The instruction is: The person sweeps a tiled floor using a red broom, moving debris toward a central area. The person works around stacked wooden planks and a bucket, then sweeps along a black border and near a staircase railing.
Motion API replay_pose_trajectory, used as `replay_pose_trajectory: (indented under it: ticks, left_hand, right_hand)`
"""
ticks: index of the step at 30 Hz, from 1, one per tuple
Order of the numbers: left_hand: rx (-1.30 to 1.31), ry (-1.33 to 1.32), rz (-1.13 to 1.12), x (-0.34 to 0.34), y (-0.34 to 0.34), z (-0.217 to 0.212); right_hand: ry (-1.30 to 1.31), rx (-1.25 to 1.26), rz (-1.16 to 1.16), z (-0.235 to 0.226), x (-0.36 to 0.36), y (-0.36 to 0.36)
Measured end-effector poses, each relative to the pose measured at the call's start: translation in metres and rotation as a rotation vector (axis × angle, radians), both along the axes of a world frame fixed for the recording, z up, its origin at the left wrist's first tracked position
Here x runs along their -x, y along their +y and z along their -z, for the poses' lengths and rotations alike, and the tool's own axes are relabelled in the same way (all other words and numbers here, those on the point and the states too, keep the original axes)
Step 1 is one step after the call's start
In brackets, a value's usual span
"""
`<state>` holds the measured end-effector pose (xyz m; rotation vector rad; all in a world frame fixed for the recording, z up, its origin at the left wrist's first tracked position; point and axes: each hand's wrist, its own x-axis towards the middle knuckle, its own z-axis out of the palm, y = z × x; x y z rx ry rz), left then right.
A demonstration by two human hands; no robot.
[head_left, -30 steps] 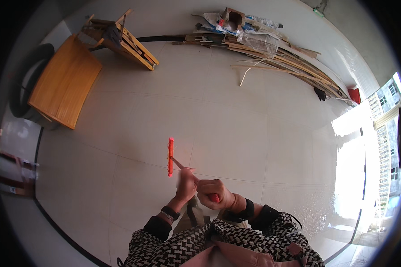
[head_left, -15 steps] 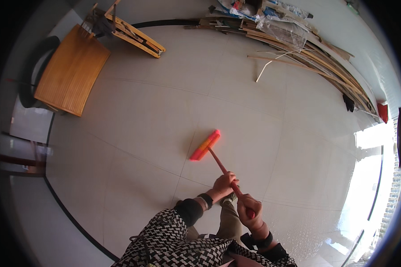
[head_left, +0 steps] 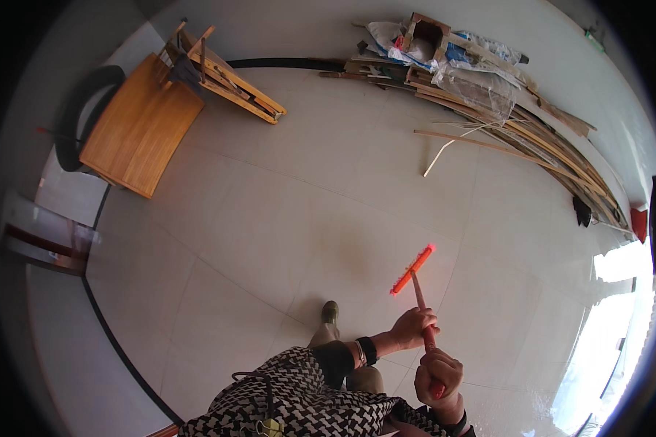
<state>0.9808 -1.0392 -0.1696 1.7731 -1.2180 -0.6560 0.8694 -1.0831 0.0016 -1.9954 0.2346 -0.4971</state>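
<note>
We see one broom (head_left: 420, 293), held over the near right part of the floor (head_left: 270, 197), its single orange-red head (head_left: 413, 270) slanting and fringed with pink bristles; we cannot tell whether these touch the tiles. Both hands grip its one red handle: the left hand (head_left: 415, 328) is wrapped around it nearer the head, the right hand (head_left: 439, 373) is closed around it close to its end. We count one dark wristband (head_left: 368, 351) on the left wrist, and one shoe (head_left: 330, 312) left of the hands.

Toward the floor's far left corner stand one orange-brown wooden panel (head_left: 142, 127), one folded wooden frame (head_left: 240, 93) beside it and one black ring (head_left: 71, 120) behind the panel. Along the far right edge lies one pile of wooden strips (head_left: 539, 153), too overlapped for us to count, with one open box (head_left: 425, 38) and clear plastic sheeting (head_left: 481, 89) on top. By the pile's near end we see one red object (head_left: 639, 223).

Compared with half a second ago, the broom head has moved right, close to a floor joint it lay well left of, and both hands have shifted right with it, their grip unchanged. Its head now looks narrower, and the box shows more fully.
</note>
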Motion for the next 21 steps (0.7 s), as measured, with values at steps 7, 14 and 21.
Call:
replay_pose_trajectory:
  ticks: [7, 14, 21]
  left_hand:
    - [-0.230, -0.306, -0.206, -0.235, 0.062, 0.095]
    - [-0.161, 0.002, 0.196, -0.182, -0.070, 0.115]
    - [0.337, 1.129, 0.109, -0.076, -0.155, 0.002]
  right_hand:
    - [-0.232, -0.303, -0.363, 0.168, -0.164, -0.019]
    - [0.042, -0.261, 0.184, 0.079, -0.161, -0.086]
    - [0.394, 0.159, 0.134, 0.006, -0.190, -0.134]
